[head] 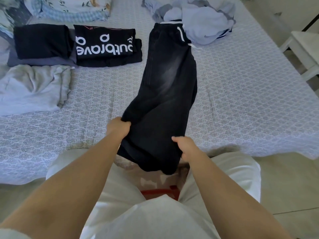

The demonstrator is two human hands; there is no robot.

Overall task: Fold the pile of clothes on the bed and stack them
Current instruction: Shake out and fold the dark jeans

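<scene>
We gripped the near end of the black faded trousers [165, 94] with both hands, our left hand [119, 128] bunching the cloth at its left edge and our right hand [185, 146] pinching its right edge, while the white-corded waistband lay toward twelve o'clock on the patterned bed sheet [241, 100]. At ten o'clock sat the folded black printed shirt [105, 44] on a dark stack, beside a second folded black garment [41, 41], with a crumpled grey garment [32, 87] at nine o'clock and the unfolded pale blue pile [203, 19] at one o'clock
</scene>
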